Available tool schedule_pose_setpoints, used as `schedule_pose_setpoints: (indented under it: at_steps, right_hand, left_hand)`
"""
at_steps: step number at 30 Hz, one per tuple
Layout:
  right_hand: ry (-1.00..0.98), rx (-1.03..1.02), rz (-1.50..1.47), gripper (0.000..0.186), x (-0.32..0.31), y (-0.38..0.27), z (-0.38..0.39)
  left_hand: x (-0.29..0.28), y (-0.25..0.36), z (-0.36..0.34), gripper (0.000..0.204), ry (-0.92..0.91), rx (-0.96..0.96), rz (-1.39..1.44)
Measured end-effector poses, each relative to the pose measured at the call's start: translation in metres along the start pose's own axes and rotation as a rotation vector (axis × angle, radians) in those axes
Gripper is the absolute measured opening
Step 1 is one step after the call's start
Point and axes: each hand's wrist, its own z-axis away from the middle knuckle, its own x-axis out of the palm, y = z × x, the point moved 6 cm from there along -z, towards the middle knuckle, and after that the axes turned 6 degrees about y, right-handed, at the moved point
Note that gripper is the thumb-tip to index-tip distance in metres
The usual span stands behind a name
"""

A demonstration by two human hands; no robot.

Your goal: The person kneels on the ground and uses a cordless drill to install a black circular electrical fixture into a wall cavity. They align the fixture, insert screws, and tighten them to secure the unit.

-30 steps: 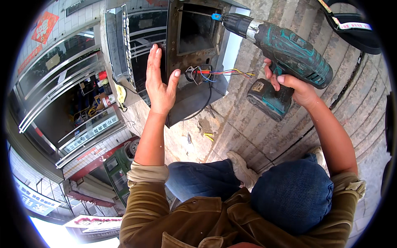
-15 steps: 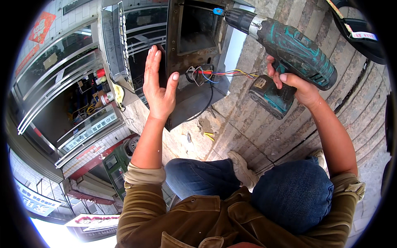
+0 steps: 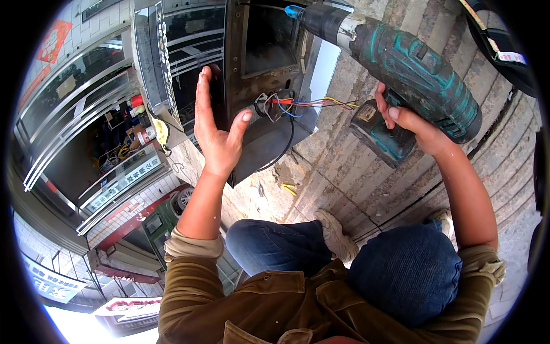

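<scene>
My right hand (image 3: 401,117) grips a scuffed black-and-teal cordless drill (image 3: 415,74) by its handle, above its battery (image 3: 381,140). A small blue piece (image 3: 292,12) at the drill's front lies over the top of a dark metal housing (image 3: 235,40), which has a recessed square opening (image 3: 269,46). Colored wires (image 3: 303,103) trail from a round fitting low in the housing. My left hand (image 3: 217,132) is open, fingers straight and thumb apart, at the housing's left edge beside a dark glossy panel (image 3: 189,40); whether it touches is unclear.
Ribbed stone paving (image 3: 475,160) surrounds the housing on the right, with a black strapped item (image 3: 487,51) at top right. Small yellow pieces (image 3: 288,188) lie on the ground. Leftward are a shopfront (image 3: 74,132) with cluttered goods and a green vehicle (image 3: 157,223). My knees and shoes show below.
The drill's front has shifted up and left while its rear and my right hand have dropped slightly to the right. My open left hand has moved a little left and down.
</scene>
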Motion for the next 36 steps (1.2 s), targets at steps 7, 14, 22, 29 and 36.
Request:
schedule_pose_setpoints:
  at_steps: [7, 14, 22, 29, 36]
  right_hand:
    - [0.023, -0.011, 0.04, 0.034, -0.005, 0.01, -0.001]
    - [-0.002, -0.038, 0.08, 0.034, 0.002, 0.01, -0.005]
    - [0.023, -0.049, 0.099, 0.036, -0.003, -0.005, 0.034]
    - [0.164, -0.19, 0.882, 0.031, -0.07, -0.019, 0.159]
    - [0.348, -0.001, 1.207, 0.032, -0.138, -0.01, 0.288]
  left_hand:
    - [0.001, 0.001, 0.0, 0.087, -0.017, -0.002, 0.01]
    - [0.001, 0.005, -0.003, 0.086, -0.002, 0.011, -0.037]
    - [-0.004, 0.008, -0.002, 0.071, 0.046, 0.014, -0.087]
    - [0.011, 0.084, -0.003, 0.049, 0.208, 0.285, -0.079]
    - [0.143, 0.234, -0.065, 0.06, 0.083, 0.36, 0.276]
